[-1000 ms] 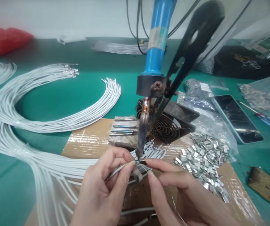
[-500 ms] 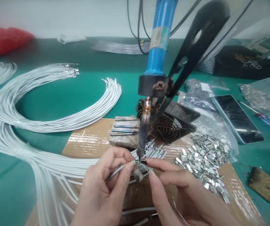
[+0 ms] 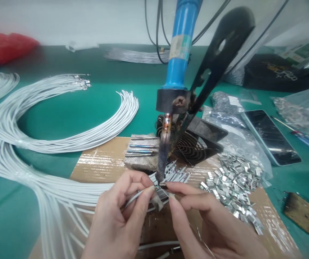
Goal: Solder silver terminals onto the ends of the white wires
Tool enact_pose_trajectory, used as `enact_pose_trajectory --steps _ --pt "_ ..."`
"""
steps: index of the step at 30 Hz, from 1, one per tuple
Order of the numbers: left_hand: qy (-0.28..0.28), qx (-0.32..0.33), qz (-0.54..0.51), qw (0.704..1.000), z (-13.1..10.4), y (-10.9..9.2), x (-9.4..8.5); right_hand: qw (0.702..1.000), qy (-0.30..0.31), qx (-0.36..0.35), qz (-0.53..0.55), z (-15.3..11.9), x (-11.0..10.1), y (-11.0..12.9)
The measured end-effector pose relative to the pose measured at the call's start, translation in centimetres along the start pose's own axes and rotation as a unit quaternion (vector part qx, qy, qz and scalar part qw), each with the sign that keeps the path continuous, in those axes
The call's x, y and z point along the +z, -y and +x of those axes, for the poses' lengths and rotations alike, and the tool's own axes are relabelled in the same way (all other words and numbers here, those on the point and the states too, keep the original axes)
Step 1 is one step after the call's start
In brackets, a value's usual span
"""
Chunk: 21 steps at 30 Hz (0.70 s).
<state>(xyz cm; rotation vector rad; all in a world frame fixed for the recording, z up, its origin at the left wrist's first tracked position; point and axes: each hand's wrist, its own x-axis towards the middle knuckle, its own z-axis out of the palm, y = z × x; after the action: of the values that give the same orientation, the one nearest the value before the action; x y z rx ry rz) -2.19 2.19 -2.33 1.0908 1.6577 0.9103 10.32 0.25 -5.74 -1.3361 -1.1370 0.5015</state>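
My left hand (image 3: pixel 118 217) pinches a white cable (image 3: pixel 133 198) between thumb and forefinger, its end just under the iron's tip. A soldering iron with a blue handle (image 3: pixel 177 59) hangs tip-down on a black lever arm (image 3: pixel 219 54). Its dark tip (image 3: pixel 162 172) meets the spot between my fingertips. From my right hand (image 3: pixel 203 212), closed at thumb and forefinger, a thin solder wire (image 3: pixel 165 193) reaches towards that tip. A small metal piece (image 3: pixel 163 185) shows at the right forefinger; whether the finger grips it or only touches it is unclear.
Bundles of white cables (image 3: pixel 70 187) curve over the left side. Loose metal clips (image 3: pixel 232 180) lie in a heap at the right, beside a phone (image 3: pixel 271 136). A black fan (image 3: pixel 194 140) and a block with metal rods (image 3: pixel 140 153) stand behind the hands on cardboard (image 3: pixel 97 163).
The lever arm and blue handle appear slightly farther left and lower. Both hands stay almost in place at the iron's tip, still holding the cable and the solder wire.
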Motion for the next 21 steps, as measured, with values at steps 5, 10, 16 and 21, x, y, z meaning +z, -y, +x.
enact_pose_trajectory --steps 5,10,16,21 --pt "0.022 0.007 -0.033 0.999 0.1 0.1 0.2 1.000 -0.016 -0.011 0.005 0.1 0.1 -0.1" --pt "0.028 0.008 -0.034 0.999 0.1 0.2 0.0 1.000 -0.024 -0.006 0.001 0.1 0.4 0.1" --pt "0.069 0.020 -0.036 0.997 0.5 0.7 -0.4 0.999 -0.040 -0.018 -0.005 0.0 0.6 0.2" --pt "0.072 0.018 -0.049 0.996 0.6 1.2 -0.6 0.999 -0.035 0.019 -0.001 -0.1 0.7 0.3"
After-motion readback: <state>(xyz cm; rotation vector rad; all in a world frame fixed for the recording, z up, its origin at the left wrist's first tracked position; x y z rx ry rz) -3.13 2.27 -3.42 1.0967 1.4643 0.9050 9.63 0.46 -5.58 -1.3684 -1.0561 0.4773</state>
